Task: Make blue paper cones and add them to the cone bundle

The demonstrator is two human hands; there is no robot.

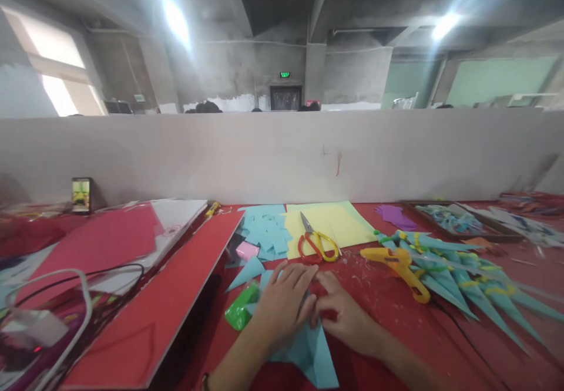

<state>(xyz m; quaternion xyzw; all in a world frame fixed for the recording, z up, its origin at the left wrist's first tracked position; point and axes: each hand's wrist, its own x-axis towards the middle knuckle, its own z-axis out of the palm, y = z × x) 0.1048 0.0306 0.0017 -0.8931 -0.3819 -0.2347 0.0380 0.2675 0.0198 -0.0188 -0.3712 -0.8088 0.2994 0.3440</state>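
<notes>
A folded light-blue paper piece [324,359] lies on the red table in front of me, partly hidden beneath my hands. My left hand [286,297] rests over its upper part, fingers bent, with the thumb toward the right. Close against it, my right hand [341,309] has its fingers curled and pinched at the paper's edge; the exact grip is hidden. Beside the left wrist sits a green plastic packet [240,309]. Just beyond the hands are scissors [312,244] with red and yellow handles, lying on yellow paper [352,218].
Blue paper pieces [264,226] and a pink piece [247,251] lie beyond my left hand. A yellow glue gun [399,265] and blue paper cones [467,285] are at right. A red board [163,309], white cable [86,297] and propped phone [81,195] stand left. A white partition [247,156] runs behind.
</notes>
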